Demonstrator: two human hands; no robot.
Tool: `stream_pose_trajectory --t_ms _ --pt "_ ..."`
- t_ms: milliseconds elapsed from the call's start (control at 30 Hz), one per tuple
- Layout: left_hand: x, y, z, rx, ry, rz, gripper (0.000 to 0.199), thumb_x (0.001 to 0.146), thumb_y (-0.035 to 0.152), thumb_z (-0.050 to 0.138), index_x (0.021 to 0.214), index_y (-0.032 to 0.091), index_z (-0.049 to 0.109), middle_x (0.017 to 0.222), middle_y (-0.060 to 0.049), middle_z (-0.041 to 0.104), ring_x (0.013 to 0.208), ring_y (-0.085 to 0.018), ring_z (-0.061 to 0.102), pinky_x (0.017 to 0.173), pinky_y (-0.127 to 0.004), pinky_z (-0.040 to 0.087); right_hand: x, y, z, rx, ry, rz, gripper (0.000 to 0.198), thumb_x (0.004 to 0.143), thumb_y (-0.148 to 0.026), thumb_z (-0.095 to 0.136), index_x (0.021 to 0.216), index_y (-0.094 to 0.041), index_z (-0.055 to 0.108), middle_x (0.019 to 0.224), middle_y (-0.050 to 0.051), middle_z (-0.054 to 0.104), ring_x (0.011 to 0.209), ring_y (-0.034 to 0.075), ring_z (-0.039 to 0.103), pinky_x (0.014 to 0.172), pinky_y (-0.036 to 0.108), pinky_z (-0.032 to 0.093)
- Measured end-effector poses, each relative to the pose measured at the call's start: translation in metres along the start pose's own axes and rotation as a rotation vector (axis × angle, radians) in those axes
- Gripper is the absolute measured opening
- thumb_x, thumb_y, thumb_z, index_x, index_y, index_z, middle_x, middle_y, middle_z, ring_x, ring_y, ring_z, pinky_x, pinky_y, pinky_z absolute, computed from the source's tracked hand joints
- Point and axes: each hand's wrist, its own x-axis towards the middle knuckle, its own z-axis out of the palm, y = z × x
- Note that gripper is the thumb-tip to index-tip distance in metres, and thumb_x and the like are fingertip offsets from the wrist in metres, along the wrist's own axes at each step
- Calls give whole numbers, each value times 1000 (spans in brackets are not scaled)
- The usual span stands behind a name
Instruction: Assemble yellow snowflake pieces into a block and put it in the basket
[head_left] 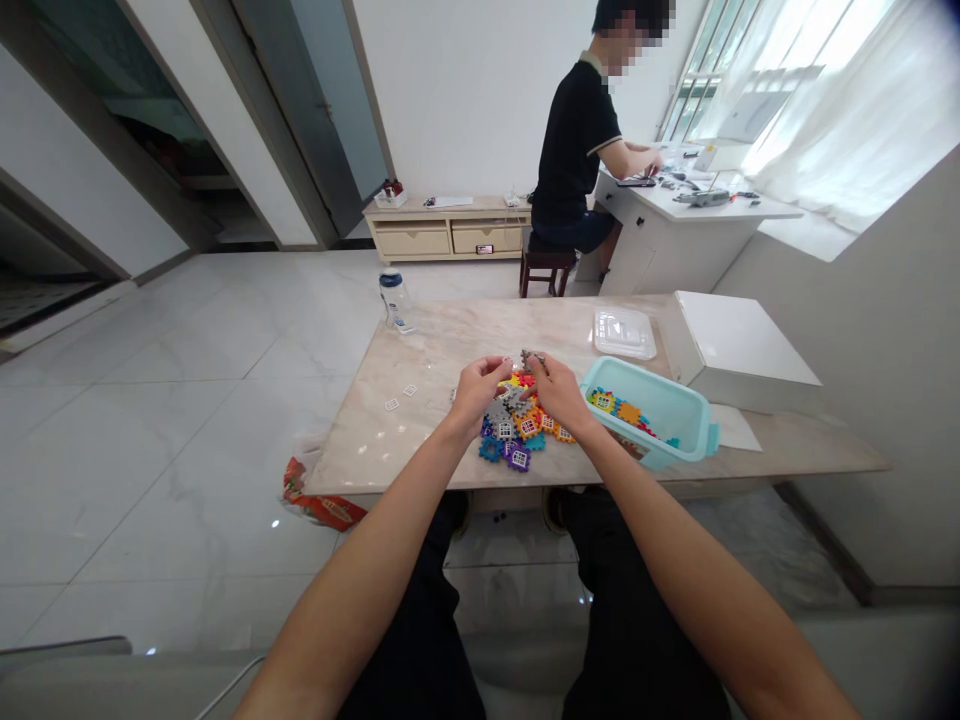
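Head view: just left of the pale-blue rectangular plastic bin (667, 393), the right hand (559, 392) pinches a grey gear-edged plastic piece (528, 357), probably light, stiff and best held by its toothed rim, while whether the curled left hand (478, 388) grips anything I cannot tell.

From where I stand I count two hands, one left (480, 388) and one right (556, 390); one heap of gear pieces (517, 428), too jumbled to number; two loose white squares (391, 404) to its left; one bottle (393, 300) far left; and one bin (671, 405), one clear tray (624, 333) and one white box (750, 345) on the right.
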Motion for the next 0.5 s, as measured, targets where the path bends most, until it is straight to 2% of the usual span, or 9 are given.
stream_pose_trajectory --t_ms 100,233,400,500 --pt "-1 0 2 -29 -45 -19 40 76 48 91 98 18 76 108 -9 78 101 -21 71 82 -29 53 -1 -3 2 0 -4 -27 45 109 -52 50 137 -22 70 110 8 78 79 18 74 75 32 60" --pt "-4 -1 0 -41 -28 -4 39 80 47 90 99 17 73 109 -11 78 101 -22 74 83 -31 56 1 3 10 121 -35 -30 51 108 -50 52 150 -24 65 125 9 77 94 20 74 84 34 61" --pt "-5 0 -8 -6 -29 8 39 84 48 89 100 16 72 101 -11 79 88 -21 77 76 -30 56 1 6 22 166 -67 -43 48 105 -51 62 148 -29 68 134 7 75 109 22 72 97 38 60" --pt "-4 1 -11 -2 -26 -9 42 83 50 90 99 16 71 95 -10 79 81 -20 77 72 -29 56 2 2 22 220 -104 -13 48 102 -53 68 145 -31 69 139 5 73 114 23 70 97 37 59"
